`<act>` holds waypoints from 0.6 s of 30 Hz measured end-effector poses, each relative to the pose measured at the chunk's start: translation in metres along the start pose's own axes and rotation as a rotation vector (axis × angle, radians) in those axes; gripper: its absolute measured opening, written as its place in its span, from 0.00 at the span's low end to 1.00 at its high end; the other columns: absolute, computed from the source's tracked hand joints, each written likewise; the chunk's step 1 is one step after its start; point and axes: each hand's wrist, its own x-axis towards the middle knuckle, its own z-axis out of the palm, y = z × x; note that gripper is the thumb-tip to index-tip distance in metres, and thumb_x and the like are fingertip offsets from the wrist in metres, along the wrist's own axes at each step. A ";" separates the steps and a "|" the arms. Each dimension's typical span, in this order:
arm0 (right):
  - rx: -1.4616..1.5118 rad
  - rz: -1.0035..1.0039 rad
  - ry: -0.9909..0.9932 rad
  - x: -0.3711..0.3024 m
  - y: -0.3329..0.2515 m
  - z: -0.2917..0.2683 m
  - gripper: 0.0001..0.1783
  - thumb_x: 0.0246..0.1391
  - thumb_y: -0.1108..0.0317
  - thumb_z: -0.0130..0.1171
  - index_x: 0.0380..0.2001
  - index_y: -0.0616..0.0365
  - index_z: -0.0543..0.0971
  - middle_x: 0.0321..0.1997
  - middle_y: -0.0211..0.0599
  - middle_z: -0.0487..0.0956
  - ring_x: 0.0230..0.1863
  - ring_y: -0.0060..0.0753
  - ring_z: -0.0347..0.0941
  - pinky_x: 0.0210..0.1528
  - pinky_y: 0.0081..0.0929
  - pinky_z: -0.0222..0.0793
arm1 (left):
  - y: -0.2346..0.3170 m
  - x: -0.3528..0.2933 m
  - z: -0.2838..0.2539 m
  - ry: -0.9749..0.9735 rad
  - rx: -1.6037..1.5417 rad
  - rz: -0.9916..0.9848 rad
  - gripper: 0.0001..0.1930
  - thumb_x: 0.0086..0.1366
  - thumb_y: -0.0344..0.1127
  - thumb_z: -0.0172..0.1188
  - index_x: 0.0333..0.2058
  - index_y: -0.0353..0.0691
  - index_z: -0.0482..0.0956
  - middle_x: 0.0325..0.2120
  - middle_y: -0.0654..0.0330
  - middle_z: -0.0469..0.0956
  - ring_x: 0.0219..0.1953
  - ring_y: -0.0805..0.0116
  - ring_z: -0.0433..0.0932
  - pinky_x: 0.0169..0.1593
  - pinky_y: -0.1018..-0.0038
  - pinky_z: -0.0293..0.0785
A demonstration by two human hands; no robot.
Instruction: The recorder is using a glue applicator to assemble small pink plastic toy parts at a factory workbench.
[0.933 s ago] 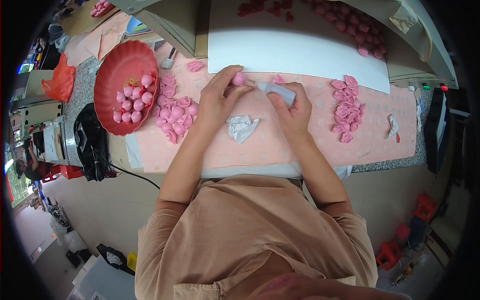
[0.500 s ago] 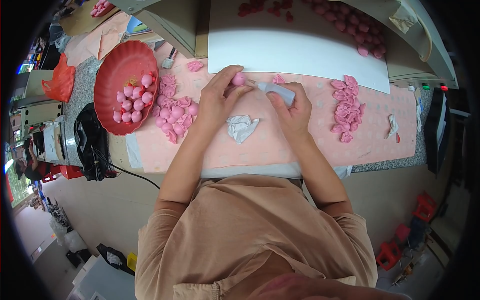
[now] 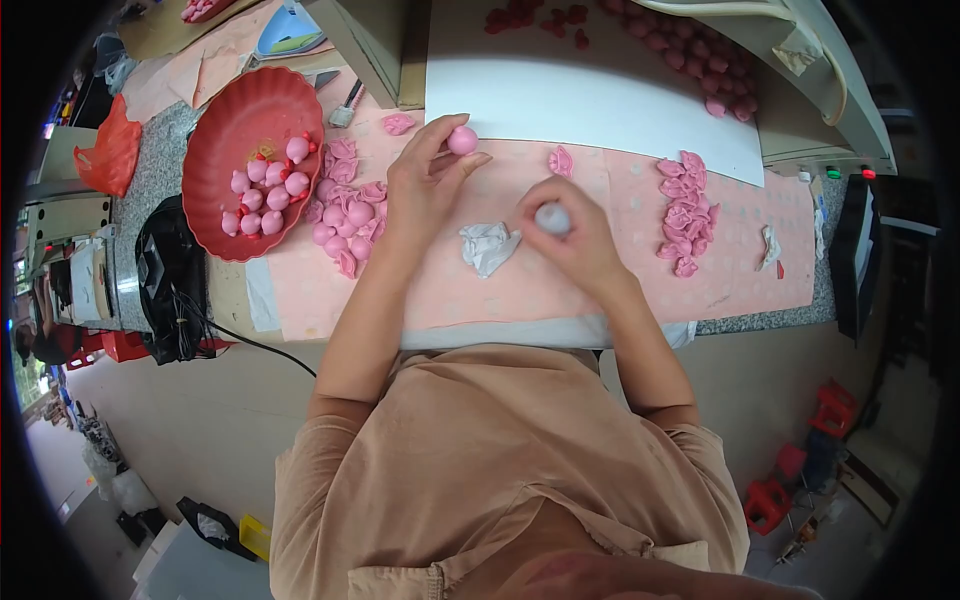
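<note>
Between thumb and fingertips, my left hand (image 3: 425, 175) holds a smooth pink ball (image 3: 462, 140) above the cloth. My right hand (image 3: 578, 238) is wrapped round a translucent squeeze bottle (image 3: 552, 217), its round end facing up and its nozzle hidden. A crumpled white tissue (image 3: 488, 248) lies between my forearms. One loose pink petal piece (image 3: 560, 161) rests beyond my right hand. To the left sits a cluster of pink balls (image 3: 345, 228) with petal pieces around it. A heap of pink petal pieces (image 3: 687, 215) lies to the right.
A red scalloped bowl (image 3: 205, 150) at left contains several pink balls with red tips. Farther back, a white board (image 3: 590, 105) under a boxy housing (image 3: 370, 50) carries rows of pink and red pieces. A brush (image 3: 346, 105) lies near the housing. A black bag (image 3: 170, 280) stands at left.
My right hand has drawn the bottle away from the ball, toward me, and turned it more upright. The ball in my left hand has shifted slightly left and away from me.
</note>
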 end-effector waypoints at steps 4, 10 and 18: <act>-0.443 -0.269 -0.298 -0.009 -0.007 0.018 0.13 0.43 0.74 0.67 0.35 0.58 0.78 0.37 0.36 0.75 0.38 0.38 0.73 0.42 0.28 0.69 | 0.004 0.000 -0.004 0.005 -0.010 0.032 0.22 0.54 0.26 0.67 0.48 0.35 0.75 0.45 0.56 0.76 0.41 0.70 0.79 0.46 0.74 0.81; -0.196 -0.051 0.070 -0.006 -0.009 0.006 0.13 0.43 0.77 0.66 0.35 0.58 0.78 0.35 0.33 0.77 0.35 0.29 0.73 0.38 0.24 0.70 | 0.004 -0.002 -0.006 -0.020 -0.034 0.086 0.23 0.54 0.27 0.67 0.50 0.36 0.74 0.46 0.55 0.75 0.43 0.68 0.79 0.46 0.73 0.81; -0.237 -0.101 0.239 0.042 -0.012 0.018 0.10 0.55 0.70 0.61 0.39 0.61 0.77 0.36 0.28 0.77 0.34 0.17 0.70 0.37 0.16 0.68 | 0.007 -0.012 -0.001 -0.065 -0.095 0.069 0.25 0.54 0.24 0.66 0.52 0.34 0.72 0.48 0.52 0.75 0.45 0.65 0.79 0.46 0.73 0.81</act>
